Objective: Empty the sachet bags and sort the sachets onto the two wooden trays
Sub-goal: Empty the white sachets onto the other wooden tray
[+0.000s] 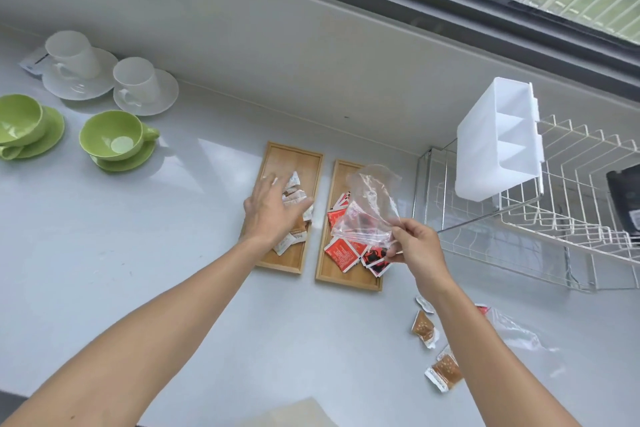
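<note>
Two wooden trays lie side by side on the grey counter. The left tray (292, 158) holds several white and brown sachets (294, 196); my left hand (270, 210) hovers over them, fingers spread, holding nothing. The right tray (341, 279) holds several red sachets (343, 253). My right hand (414, 246) pinches a clear plastic bag (372, 204), held up over the right tray; the bag looks empty. Loose brown sachets (424, 328) lie on the counter near my right forearm, beside another clear bag (516, 329).
A white wire dish rack (554, 218) with a white plastic cutlery holder (498, 146) stands at the right. Two green cups on saucers (116, 140) and two white cups on saucers (138, 85) sit at the left. The window sill wall runs behind.
</note>
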